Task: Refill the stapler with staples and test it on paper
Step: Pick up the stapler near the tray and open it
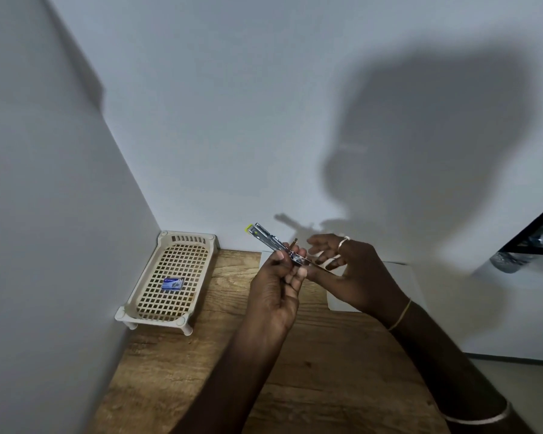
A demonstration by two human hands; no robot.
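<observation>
A small metal stapler (265, 238) with a yellow-green tip is held up above the wooden table, swung open, its tip pointing up and to the left. My left hand (276, 286) grips its middle from below. My right hand (355, 274) meets it from the right, thumb and fingers pinching the stapler's other end. A thin strip, perhaps staples, shows near my right fingertips; I cannot tell for sure. A small blue staple box (172, 283) lies in a cream plastic basket (145, 305). White paper (402, 277) lies on the table under my right hand.
The basket stands in the corner where the left wall meets the back wall. The wooden table (311, 371) stretches toward me. A dark shelf edge (536, 233) juts in at the far right.
</observation>
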